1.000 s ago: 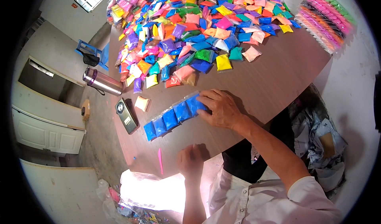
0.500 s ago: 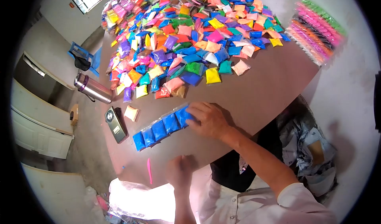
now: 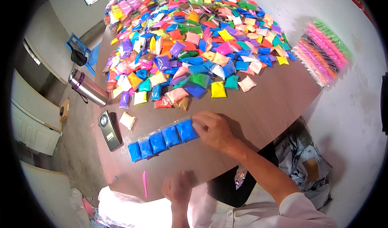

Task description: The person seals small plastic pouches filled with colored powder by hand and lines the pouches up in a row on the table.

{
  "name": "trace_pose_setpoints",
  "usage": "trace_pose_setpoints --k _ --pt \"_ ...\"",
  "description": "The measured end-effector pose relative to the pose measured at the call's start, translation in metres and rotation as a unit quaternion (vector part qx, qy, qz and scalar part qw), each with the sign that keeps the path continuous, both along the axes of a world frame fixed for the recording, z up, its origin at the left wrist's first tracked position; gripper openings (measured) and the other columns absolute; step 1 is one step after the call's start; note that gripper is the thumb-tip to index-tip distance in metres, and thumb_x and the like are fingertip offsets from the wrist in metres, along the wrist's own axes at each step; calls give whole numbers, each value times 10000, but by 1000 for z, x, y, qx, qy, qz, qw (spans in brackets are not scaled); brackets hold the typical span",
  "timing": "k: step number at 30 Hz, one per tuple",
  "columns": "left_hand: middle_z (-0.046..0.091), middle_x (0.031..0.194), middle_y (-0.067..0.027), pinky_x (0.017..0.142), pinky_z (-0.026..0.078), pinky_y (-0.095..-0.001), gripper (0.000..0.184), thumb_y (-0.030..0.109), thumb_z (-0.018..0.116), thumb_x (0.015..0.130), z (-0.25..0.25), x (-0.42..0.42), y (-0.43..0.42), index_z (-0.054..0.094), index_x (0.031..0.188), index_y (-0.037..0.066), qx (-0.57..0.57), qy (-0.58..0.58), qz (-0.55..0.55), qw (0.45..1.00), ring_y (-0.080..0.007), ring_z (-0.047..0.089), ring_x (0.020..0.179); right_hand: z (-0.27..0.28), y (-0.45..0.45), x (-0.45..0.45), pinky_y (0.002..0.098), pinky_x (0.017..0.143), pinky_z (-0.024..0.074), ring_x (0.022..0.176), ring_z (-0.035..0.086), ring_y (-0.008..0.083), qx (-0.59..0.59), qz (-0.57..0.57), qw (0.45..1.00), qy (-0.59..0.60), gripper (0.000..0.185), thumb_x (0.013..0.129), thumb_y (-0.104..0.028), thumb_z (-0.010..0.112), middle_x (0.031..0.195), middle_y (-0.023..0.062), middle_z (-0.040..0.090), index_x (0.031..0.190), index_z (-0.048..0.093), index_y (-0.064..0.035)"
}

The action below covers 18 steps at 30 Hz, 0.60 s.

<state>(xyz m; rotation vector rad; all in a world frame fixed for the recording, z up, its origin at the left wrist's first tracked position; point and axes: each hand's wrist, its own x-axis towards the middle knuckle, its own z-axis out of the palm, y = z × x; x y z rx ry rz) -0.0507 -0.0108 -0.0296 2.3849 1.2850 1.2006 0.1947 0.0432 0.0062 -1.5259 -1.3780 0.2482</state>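
Observation:
Several blue packets (image 3: pixel 158 142) lie side by side in a slanting row on the brown table. At the row's right end, my right hand (image 3: pixel 214 130) has its fingers curled at the edge of the last packet; whether they grip it is hard to tell. My left hand (image 3: pixel 177 187) rests at the table's near edge, its fingers curled and blurred. To its left lies a pink plastic tool (image 3: pixel 145 183). A pale cream packet (image 3: pixel 127 120) lies above the row's left end, beside a black and silver device (image 3: pixel 109 131).
A big heap of colourful packets (image 3: pixel 194 46) covers the far part of the table (image 3: pixel 266 107). A steel flask (image 3: pixel 89 86) stands at the left edge. Bundled colourful packs (image 3: pixel 321 54) are at the right. A blue chair (image 3: pixel 92 56) stands beyond the flask.
The view has shifted, so the table's contents sit lower and further left. My right hand has moved slightly off the last blue packet, which now shows more fully. My left hand stays near the edge.

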Motion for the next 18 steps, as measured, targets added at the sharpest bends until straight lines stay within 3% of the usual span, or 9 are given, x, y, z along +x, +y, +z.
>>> trace_pose_setpoints --k 6,9,12,18 --pt "579 689 -80 527 424 -376 130 11 771 822 3 1 2 657 857 63 12 -14 0 1000 -264 558 577 4 17 23 385 722 572 857 705 319 -19 -52 998 -33 126 874 -92 717 949 135 713 989 732 -44" --pt "574 683 -76 524 422 -373 132 4 770 818 4 1 1 657 856 61 1 -18 -3 1000 -259 556 573 5 17 32 436 770 563 880 694 354 -31 -68 994 -73 138 876 -133 696 968 129 708 993 735 -72" --pt "570 679 -74 521 421 -375 129 11 770 824 2 -1 0 657 857 62 -5 -19 -2 1000 -256 553 570 -2 18 43 449 737 557 846 688 352 -28 -97 985 -142 120 876 -148 686 931 116 700 972 737 -98" --pt "571 676 -76 516 425 -378 121 25 771 832 2 -2 -1 657 858 55 -18 -26 -10 999 -262 553 563 3 15 51 412 715 553 804 689 323 -63 -120 972 -193 139 859 -125 734 906 109 695 988 749 -75"
